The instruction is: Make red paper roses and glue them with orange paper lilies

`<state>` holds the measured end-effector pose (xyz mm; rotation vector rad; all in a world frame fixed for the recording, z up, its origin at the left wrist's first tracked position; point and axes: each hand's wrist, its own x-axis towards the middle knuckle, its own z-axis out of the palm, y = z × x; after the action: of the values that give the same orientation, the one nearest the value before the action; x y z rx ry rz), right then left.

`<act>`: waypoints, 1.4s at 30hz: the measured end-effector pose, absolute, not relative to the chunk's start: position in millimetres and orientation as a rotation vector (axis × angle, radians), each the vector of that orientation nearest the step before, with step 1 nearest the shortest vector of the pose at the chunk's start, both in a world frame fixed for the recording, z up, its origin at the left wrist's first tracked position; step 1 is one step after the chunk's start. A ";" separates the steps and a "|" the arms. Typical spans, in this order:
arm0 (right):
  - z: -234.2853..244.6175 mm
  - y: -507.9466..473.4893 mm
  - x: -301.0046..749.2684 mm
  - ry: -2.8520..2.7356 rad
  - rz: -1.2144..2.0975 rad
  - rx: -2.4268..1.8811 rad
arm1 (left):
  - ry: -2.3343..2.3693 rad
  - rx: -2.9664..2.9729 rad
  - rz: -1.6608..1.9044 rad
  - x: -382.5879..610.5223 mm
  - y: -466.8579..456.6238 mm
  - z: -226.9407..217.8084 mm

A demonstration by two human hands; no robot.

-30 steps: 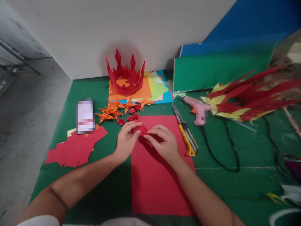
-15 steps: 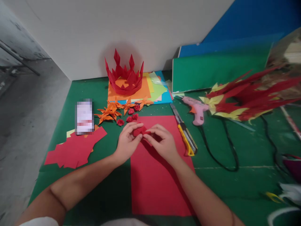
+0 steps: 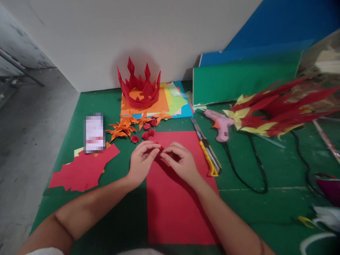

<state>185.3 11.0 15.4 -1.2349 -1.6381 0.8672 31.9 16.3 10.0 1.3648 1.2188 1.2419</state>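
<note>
My left hand [image 3: 142, 161] and my right hand [image 3: 179, 162] meet above the far end of a large red paper sheet [image 3: 175, 202]. Both pinch a small folded red paper piece [image 3: 160, 148], which is mostly hidden by the fingers. Just beyond the hands lie small red paper roses [image 3: 147, 134] and orange folded paper flowers [image 3: 124, 126]. A red paper crown [image 3: 139, 88] stands farther back on a stack of coloured sheets [image 3: 175, 102].
A green mat [image 3: 265, 212] covers the table. A yellow utility knife [image 3: 208, 156] and a pink glue gun [image 3: 221, 125] with a black cord lie right of the red sheet. Red paper offcuts [image 3: 83, 170] and a phone [image 3: 94, 132] sit left. Red and yellow paper spikes [image 3: 278, 109] fill the right.
The small red piece has been drawn deeper between the fingertips of both hands, so less of it shows. The view has shifted slightly.
</note>
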 end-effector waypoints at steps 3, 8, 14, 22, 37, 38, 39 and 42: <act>15.5 10.9 184.5 -1.665 0.878 -1.236 | 1.193 1.283 1.271 33.2 16.5 10.6; 16.6 10.7 183.9 -1.678 0.885 -1.251 | 1.180 1.141 1.275 36.2 17.3 7.6; 15.8 10.1 183.0 -1.650 0.884 -1.273 | 1.180 1.067 1.258 36.9 17.1 8.3; 15.3 11.0 182.9 -1.610 0.910 -1.297 | 1.172 0.948 1.217 36.6 17.2 7.6; 7.3 10.1 183.7 -1.405 1.124 -1.315 | 1.118 0.903 1.215 38.1 15.5 5.7; 7.3 10.2 183.6 -1.387 1.146 -1.315 | 1.117 0.907 1.218 38.1 15.5 5.8; 7.3 10.2 183.4 -1.370 1.166 -1.314 | 1.117 0.910 1.223 38.1 15.4 6.0; 6.4 10.2 182.5 -1.326 1.203 -1.304 | 1.121 0.922 1.228 38.2 15.4 7.0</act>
<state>182.5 10.2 6.4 -1.3039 -1.3264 1.2029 38.2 15.4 7.0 0.9218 1.1207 1.2283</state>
